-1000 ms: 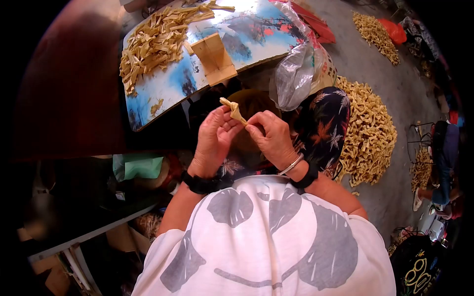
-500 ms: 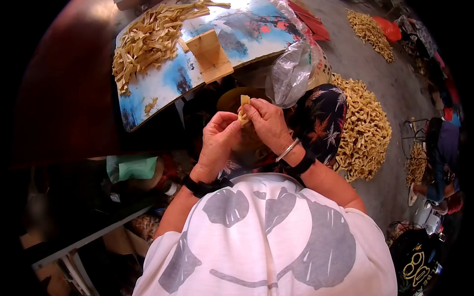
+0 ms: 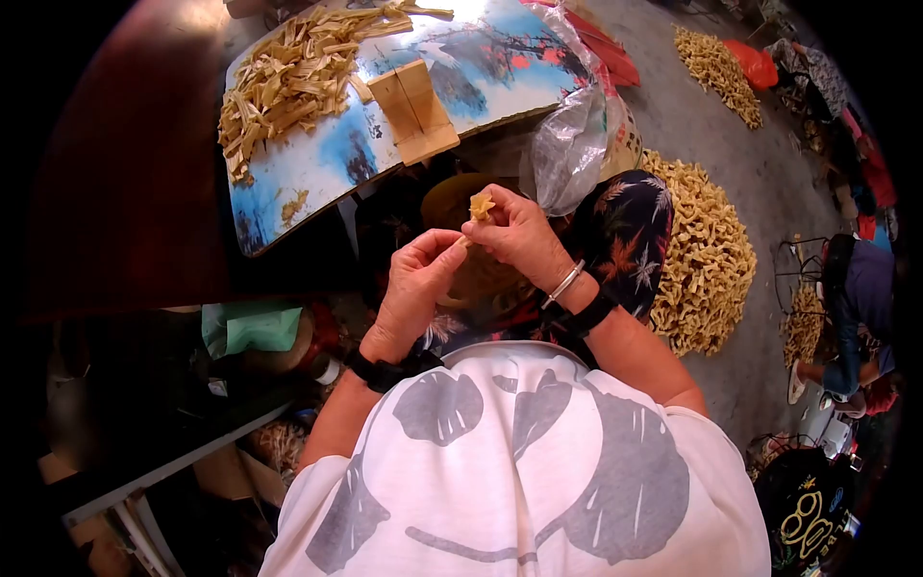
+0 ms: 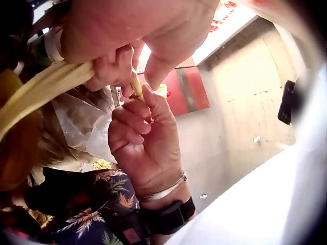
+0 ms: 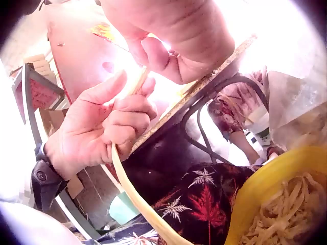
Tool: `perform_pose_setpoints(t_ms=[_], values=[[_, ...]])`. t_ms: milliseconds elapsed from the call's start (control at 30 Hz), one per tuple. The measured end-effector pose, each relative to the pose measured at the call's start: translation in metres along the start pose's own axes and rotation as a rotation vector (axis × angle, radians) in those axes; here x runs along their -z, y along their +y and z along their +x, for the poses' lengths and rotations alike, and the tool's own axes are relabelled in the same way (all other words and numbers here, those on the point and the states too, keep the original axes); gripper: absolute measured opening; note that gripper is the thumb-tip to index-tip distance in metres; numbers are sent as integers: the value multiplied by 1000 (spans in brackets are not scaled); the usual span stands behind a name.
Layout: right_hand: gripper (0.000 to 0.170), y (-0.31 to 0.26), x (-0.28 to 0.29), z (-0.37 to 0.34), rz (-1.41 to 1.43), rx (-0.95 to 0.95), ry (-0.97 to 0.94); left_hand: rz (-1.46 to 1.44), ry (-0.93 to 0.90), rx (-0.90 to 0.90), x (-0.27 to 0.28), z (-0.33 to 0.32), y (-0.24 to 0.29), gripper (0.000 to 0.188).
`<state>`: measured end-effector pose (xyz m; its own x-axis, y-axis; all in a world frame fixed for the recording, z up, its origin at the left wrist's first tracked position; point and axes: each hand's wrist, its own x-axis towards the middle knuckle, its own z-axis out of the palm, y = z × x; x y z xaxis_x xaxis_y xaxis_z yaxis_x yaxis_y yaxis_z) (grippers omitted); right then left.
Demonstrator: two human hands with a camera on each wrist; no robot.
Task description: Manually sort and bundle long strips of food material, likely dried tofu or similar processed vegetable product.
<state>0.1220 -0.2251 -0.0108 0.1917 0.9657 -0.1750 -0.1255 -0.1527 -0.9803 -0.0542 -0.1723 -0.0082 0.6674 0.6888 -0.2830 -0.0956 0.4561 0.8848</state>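
Observation:
My left hand and right hand meet over my lap, in front of the table's near edge. Between right thumb and fingers is pinched a pale yellow, flexible strip, its bunched end showing above the fingertips. The left thumb and fingertips pinch the same strip just below. From the curled fingers of the left hand, a long tail of the strip hangs down in the right wrist view. The left wrist view also has this strip crossing at left; fingers hide its middle part.
A yellow basin with loose strips sits low by my lap. A picture-topped table bears a strip heap and a wooden block piece. A pile of knotted pieces lies on the floor at right, beside a plastic bag.
My right hand has moved from the strip's lower end up to its top, and the left hand has gone from spread fingers to a pinch. The strip's end now looks bunched.

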Motion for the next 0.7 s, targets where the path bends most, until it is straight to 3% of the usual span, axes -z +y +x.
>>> perform_pose_setpoints(t_ms=[233,367,500,567,700], values=[[14,-13,1,5,258,-110,-12,150,72,-78,0,0,9,14],[12,-30,5,27,207,-88,-26,303,93,-116,4,21,29,14],[23,-48,12,72,51,131,45,947,240,-801,15,68,58,9],[25,-53,13,98,-46,265,126,1063,292,-910,26,96,72,9],[18,-58,6,134,-345,433,287,1046,406,-761,43,128,89,12]])
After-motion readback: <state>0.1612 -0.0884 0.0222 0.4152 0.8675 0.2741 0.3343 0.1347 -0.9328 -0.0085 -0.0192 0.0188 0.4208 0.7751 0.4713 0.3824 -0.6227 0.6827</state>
